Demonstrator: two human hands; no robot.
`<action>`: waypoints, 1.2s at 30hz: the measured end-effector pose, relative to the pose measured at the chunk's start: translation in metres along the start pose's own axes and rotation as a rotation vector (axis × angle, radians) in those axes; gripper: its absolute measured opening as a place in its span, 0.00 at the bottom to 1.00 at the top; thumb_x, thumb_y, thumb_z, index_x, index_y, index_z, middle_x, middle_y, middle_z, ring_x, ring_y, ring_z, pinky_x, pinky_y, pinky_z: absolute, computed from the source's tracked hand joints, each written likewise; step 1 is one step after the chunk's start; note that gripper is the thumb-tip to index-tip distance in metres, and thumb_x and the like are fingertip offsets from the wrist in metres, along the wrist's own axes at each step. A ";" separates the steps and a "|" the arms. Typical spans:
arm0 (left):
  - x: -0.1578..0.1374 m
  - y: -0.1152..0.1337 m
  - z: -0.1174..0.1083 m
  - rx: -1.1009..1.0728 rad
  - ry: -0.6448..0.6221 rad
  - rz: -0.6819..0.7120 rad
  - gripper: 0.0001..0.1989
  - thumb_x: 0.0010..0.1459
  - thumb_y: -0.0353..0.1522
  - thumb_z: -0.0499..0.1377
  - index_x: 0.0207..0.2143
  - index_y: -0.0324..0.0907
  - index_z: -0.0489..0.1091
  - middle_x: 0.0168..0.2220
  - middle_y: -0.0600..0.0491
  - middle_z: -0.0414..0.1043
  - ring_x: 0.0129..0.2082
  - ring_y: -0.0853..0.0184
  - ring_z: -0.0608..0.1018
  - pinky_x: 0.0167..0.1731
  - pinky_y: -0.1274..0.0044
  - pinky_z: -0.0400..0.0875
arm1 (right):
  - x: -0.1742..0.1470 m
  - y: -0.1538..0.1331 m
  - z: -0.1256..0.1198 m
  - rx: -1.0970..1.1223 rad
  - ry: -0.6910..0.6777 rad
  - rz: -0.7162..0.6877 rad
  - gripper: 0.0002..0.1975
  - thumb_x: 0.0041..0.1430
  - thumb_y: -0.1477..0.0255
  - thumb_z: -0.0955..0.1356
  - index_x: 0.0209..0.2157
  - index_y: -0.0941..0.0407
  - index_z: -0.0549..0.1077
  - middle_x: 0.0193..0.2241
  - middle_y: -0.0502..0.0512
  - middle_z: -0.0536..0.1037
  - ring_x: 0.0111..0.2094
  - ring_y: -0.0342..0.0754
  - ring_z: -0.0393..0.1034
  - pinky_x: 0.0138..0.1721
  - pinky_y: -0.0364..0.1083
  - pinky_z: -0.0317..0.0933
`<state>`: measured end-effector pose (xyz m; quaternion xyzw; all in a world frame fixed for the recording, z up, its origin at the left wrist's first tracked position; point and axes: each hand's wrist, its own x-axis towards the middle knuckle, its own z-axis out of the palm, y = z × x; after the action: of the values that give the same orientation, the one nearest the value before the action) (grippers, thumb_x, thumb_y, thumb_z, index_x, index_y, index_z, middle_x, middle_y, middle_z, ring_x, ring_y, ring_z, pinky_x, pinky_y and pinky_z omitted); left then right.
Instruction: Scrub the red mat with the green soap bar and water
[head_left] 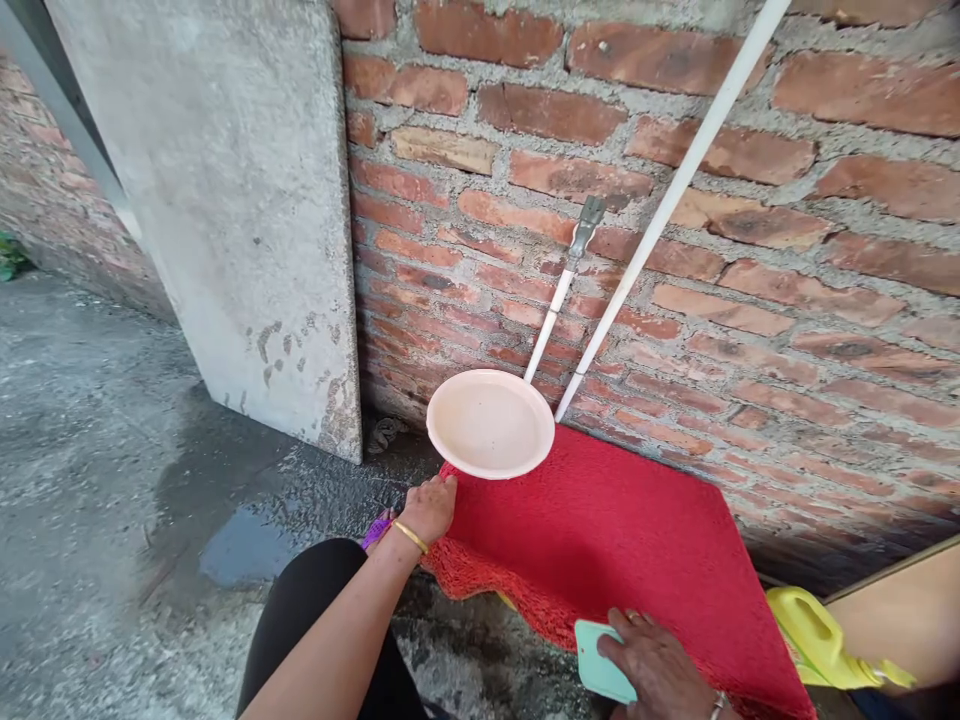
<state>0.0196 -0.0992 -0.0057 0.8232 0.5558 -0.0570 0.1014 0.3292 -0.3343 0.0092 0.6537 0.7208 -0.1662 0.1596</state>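
My left hand (431,510), with a gold bangle at the wrist, is closed on the left edge of a red mat (622,530). The mat's near edge curls into a wavy fold that shows its rough orange-red side. In my right hand (656,660), at the mat's near side, is a flat mint-green plastic piece (604,660) with rounded corners and a small hole; its underside is hidden. A pale pink basin (491,425) stands at the far left corner of the mat, just beyond my left hand. I cannot tell what it rests on.
A brick wall (750,330) rises behind the mat, with a white pipe (675,190) and a shorter pipe with a grey tap (585,235). A concrete slab (247,220) leans at left beside a puddle (247,545). A yellow jug (810,640) lies at right.
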 end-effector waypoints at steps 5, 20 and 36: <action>-0.001 -0.004 -0.001 0.025 0.006 0.020 0.19 0.67 0.29 0.49 0.57 0.36 0.68 0.49 0.36 0.74 0.49 0.53 0.79 0.45 0.67 0.73 | 0.029 -0.040 -0.043 0.336 0.340 0.148 0.23 0.49 0.74 0.68 0.49 0.46 0.76 0.47 0.55 0.77 0.47 0.58 0.74 0.51 0.54 0.70; 0.015 0.014 0.026 0.036 0.148 -0.082 0.23 0.70 0.41 0.49 0.57 0.35 0.69 0.51 0.37 0.70 0.46 0.51 0.79 0.42 0.63 0.74 | 0.016 0.062 0.001 0.542 0.555 0.681 0.22 0.56 0.68 0.69 0.54 0.50 0.74 0.53 0.60 0.73 0.50 0.55 0.74 0.50 0.48 0.66; 0.040 -0.008 0.067 -0.217 0.289 -0.296 0.27 0.69 0.45 0.44 0.60 0.39 0.63 0.51 0.38 0.70 0.51 0.47 0.76 0.50 0.58 0.72 | -0.010 0.121 0.006 0.605 0.660 0.894 0.17 0.59 0.63 0.68 0.50 0.50 0.74 0.46 0.57 0.74 0.45 0.51 0.76 0.47 0.47 0.67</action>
<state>0.0280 -0.0757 -0.0803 0.7167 0.6819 0.1070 0.0992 0.4511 -0.3349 0.0040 0.9248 0.3104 -0.0695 -0.2089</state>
